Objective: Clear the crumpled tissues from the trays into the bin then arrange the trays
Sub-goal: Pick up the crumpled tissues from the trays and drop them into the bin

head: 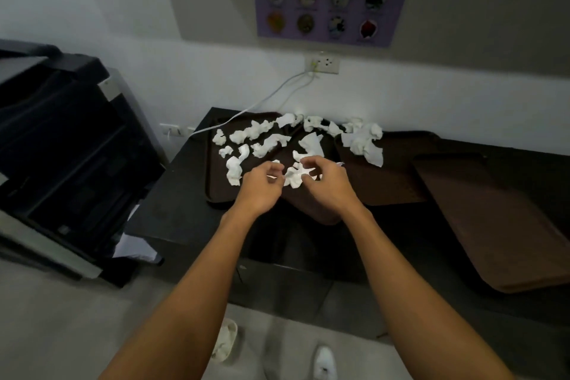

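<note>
Several white crumpled tissues [256,133] lie scattered over dark brown trays on a black counter. The leftmost tray [216,191] carries most of them. A second tray [388,185] holds a bigger wad [364,140] at its far end, and a third tray [493,225] on the right is bare and juts over the counter's front edge. My left hand [262,185] hovers over the left tray with fingers curled, touching a tissue clump [294,177]. My right hand [327,182] pinches that same clump from the other side.
A black printer [61,148] stands to the left of the counter [172,210]. White cables [277,95] run from a wall socket [322,64] down onto the left tray. A poster [331,6] hangs on the wall above. No bin shows.
</note>
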The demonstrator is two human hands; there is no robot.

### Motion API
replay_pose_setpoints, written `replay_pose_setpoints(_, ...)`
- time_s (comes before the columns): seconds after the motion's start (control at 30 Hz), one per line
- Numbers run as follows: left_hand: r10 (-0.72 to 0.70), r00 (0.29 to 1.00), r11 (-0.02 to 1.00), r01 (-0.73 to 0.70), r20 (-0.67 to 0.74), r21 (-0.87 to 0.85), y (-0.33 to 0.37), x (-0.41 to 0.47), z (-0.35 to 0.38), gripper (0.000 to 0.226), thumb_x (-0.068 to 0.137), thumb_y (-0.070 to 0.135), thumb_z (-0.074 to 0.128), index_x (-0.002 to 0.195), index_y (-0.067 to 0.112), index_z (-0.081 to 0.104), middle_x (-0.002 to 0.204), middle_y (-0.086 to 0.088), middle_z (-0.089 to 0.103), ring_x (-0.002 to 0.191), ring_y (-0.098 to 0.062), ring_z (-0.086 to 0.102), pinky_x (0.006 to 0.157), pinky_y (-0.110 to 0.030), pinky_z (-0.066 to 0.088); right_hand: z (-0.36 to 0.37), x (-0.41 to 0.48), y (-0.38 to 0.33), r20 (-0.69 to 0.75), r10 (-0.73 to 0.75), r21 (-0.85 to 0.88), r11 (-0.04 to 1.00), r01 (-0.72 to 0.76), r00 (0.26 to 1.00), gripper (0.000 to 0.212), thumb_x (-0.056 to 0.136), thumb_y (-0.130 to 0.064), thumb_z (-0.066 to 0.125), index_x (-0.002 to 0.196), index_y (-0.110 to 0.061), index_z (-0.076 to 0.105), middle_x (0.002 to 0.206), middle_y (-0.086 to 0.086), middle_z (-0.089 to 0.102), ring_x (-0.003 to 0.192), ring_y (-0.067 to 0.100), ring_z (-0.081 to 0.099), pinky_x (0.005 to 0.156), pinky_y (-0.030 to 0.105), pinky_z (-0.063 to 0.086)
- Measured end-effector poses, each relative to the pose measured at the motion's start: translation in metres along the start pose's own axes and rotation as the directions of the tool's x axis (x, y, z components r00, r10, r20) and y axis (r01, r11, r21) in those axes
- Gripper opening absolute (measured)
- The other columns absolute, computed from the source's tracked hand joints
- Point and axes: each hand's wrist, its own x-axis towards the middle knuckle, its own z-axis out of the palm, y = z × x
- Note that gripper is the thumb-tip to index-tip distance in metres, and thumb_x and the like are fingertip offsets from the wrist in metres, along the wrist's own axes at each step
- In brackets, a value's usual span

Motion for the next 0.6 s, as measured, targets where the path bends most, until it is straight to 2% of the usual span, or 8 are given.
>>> replay_pose_setpoints(0.23, -0.008, 1.0, 1.0, 0.009, 0.018, -0.016, 0.017, 0.051, 0.064, 0.028, 0.095, 0.019, 0.066, 0.123, 0.02, 0.067, 0.104, 0.006, 0.071, 0.092, -0.004, 0.066, 0.081, -0.02, 0.055, -0.055, 0.046, 0.061, 0.001, 0.041, -0.074, 0.996, -0.041, 0.999, 0.042, 0.087, -0.012, 0.069, 0.128, -0.023, 0.067, 0.114, -0.011, 0.07, 0.1, 0.007, 0.064, 0.091, 0.019, 0.049)
replay_pose_setpoints(0.4, -0.052, 0.999, 0.999, 0.052, -0.008, -0.006, 0.014, 0.076, 0.092, 0.025, 0.095, 0.019, 0.065, 0.12, 0.022, 0.067, 0.102, 0.01, 0.07, 0.092, -0.001, 0.065, 0.071, -0.009, 0.046, -0.06, 0.075, 0.098, 0.052, 0.062, -0.071, 0.996, -0.059, 0.997, 0.047, 0.087, -0.007, 0.069, 0.131, -0.022, 0.066, 0.119, -0.008, 0.069, 0.105, 0.006, 0.064, 0.094, 0.019, 0.05)
replay_pose_setpoints(0.5, -0.087, 0.996, 0.996, 0.087, -0.008, 0.013, 0.007, 0.084, 0.103, 0.025, 0.095, 0.018, 0.064, 0.119, 0.023, 0.068, 0.102, 0.01, 0.07, 0.091, -0.002, 0.066, 0.071, -0.009, 0.047, -0.05, 0.09, 0.114, 0.116, 0.068, -0.093, 0.994, -0.057, 0.991, 0.051, 0.086, -0.006, 0.071, 0.135, -0.02, 0.063, 0.128, -0.004, 0.067, 0.116, 0.01, 0.061, 0.103, 0.026, 0.049)
replay_pose_setpoints(0.6, -0.118, 0.993, 0.993, 0.118, -0.018, 0.03, -0.001, 0.09, 0.107, 0.026, 0.096, 0.016, 0.063, 0.12, 0.022, 0.067, 0.104, 0.01, 0.07, 0.091, -0.003, 0.066, 0.075, -0.014, 0.049, -0.033, 0.103, 0.127, 0.204, 0.048, -0.208, 0.978, -0.005, 0.978, 0.06, 0.085, -0.009, 0.075, 0.142, -0.017, 0.057, 0.143, 0.001, 0.057, 0.133, 0.018, 0.05, 0.114, 0.031, 0.04)
